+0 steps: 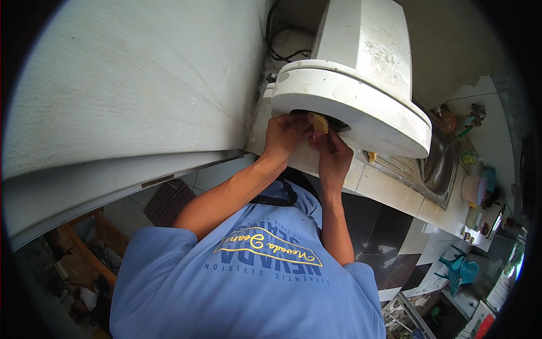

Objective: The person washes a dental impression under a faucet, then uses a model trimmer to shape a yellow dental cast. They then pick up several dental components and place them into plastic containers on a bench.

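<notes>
A white machine (333,85) with a wide round rim and a taller housing stands on the counter. Just in front of the dark opening (341,125) in its rim, both my hands come together. Between their fingertips is a small, crumpled-looking yellow piece (320,122); I cannot make out what kind of thing it is. My left hand (284,135) pinches it from the left, its fingertips partly hidden. From below and to the right, my right hand (334,161) grips its lower edge with bent fingers.
Another yellow piece (371,156) lies on the tiled counter (389,186) under the rim. Right of it is a metal sink (443,169) with a ridged drainer. A large white panel (130,85) rises close on my left. A teal plastic item (460,270) sits at the lower right.
</notes>
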Demonstrator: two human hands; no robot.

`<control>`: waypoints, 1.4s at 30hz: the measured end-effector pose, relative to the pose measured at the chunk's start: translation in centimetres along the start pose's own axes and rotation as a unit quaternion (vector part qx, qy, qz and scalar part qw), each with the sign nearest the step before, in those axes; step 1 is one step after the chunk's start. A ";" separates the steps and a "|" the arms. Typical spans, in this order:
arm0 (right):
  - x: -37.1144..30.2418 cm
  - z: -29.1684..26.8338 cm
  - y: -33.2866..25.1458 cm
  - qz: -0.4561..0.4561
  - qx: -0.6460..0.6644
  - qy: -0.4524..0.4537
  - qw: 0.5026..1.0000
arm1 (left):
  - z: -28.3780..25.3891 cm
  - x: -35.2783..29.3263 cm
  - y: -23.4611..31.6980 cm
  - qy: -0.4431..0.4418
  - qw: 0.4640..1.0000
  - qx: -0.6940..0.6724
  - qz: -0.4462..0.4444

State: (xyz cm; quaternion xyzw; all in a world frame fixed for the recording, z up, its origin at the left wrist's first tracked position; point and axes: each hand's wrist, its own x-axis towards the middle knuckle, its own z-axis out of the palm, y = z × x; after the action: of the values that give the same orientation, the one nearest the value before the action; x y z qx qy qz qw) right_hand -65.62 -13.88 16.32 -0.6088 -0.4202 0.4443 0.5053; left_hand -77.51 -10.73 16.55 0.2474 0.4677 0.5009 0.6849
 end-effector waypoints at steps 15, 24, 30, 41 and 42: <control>-0.3 0.5 -0.6 0.006 0.025 0.015 1.000 | 0.2 0.2 0.1 0.007 1.000 0.006 0.012; -0.5 0.2 -0.6 0.014 0.020 0.012 1.000 | 0.3 0.0 0.4 -0.011 1.000 0.011 0.018; -0.4 0.0 -0.3 0.007 0.019 0.011 1.000 | 0.8 0.0 0.5 0.017 1.000 -0.005 0.019; 0.0 -0.3 0.4 0.001 0.012 -0.001 1.000 | 0.6 -1.2 0.9 0.014 1.000 -0.011 -0.025; -0.1 -0.3 0.5 -0.003 0.022 0.002 1.000 | 0.7 -1.3 0.9 0.013 1.000 -0.011 -0.025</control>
State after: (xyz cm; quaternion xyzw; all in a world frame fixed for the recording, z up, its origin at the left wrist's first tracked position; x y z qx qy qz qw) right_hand -65.27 -14.08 15.86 -0.5973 -0.4112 0.4504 0.5209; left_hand -77.43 -11.45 18.10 0.2218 0.4769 0.4915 0.6941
